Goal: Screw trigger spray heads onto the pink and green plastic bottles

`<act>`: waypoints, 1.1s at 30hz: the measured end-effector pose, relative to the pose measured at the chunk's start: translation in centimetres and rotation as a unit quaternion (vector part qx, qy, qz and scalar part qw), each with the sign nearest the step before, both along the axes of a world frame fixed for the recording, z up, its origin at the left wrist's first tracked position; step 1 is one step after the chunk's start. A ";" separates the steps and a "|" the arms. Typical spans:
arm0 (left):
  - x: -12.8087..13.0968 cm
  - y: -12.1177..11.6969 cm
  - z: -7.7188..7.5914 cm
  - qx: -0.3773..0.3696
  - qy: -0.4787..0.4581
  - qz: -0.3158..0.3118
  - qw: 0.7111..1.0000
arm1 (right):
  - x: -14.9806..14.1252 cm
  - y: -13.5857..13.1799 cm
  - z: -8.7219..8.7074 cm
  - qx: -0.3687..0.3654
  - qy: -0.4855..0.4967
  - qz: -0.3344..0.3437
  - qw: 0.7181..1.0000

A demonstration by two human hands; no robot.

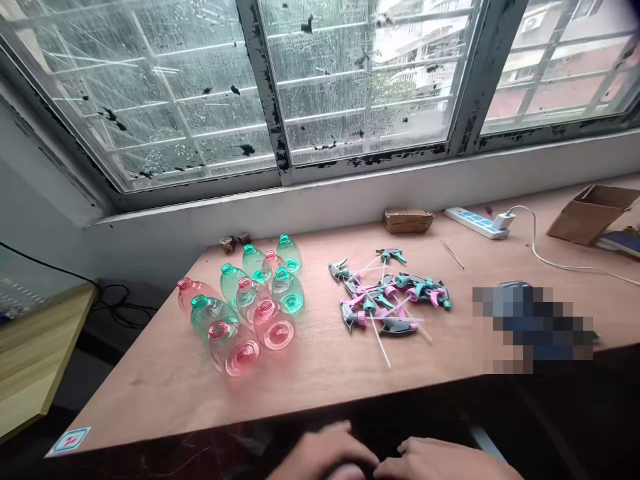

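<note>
At the bottom edge of the view, before the table's front edge, my left hand (323,457) and my right hand (443,459) come close together at the fingertips. Each seems to hold nothing, with fingers loosely bent and apart; their lower parts are cut off. Beyond them on the table (340,383), several clear bottles without tops stand grouped at the left, such as a green bottle (289,293) and a pink bottle (274,327). Right of the bottles lies a loose pile of trigger spray heads (397,327), grey with pink or green parts and thin white tubes.
A brown packet (409,221), a white power strip (477,223) with a plugged-in cable, and an open cardboard box (583,217) lie toward the back right. A blurred-out dark object (545,323) is at right. Windows (360,87) rise behind the table.
</note>
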State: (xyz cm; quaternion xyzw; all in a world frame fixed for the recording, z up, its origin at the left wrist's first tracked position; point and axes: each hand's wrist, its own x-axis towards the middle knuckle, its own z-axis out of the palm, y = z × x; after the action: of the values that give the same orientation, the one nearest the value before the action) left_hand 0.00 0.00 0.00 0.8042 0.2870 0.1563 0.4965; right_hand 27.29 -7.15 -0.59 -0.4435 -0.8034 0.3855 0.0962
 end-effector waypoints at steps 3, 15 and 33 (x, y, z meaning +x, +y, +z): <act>0.5 1.5 3.4 0.124 -0.148 0.184 0.964 | 1.4 -0.9 3.4 0.015 0.050 -0.049 0.997; 5.2 10.4 6.7 0.419 -0.170 0.480 0.752 | 5.2 10.3 -1.1 0.439 -0.003 -0.370 0.819; 5.8 9.1 -0.5 0.181 -0.158 0.407 0.881 | -0.8 10.1 2.7 0.381 -0.137 -0.233 0.884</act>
State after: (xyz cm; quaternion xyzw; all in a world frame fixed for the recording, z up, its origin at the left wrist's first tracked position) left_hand 5.79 9.08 -0.47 0.6575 0.4734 0.5184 0.2736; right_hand 26.52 2.93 2.14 -0.5958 -0.7669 -0.0487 0.2336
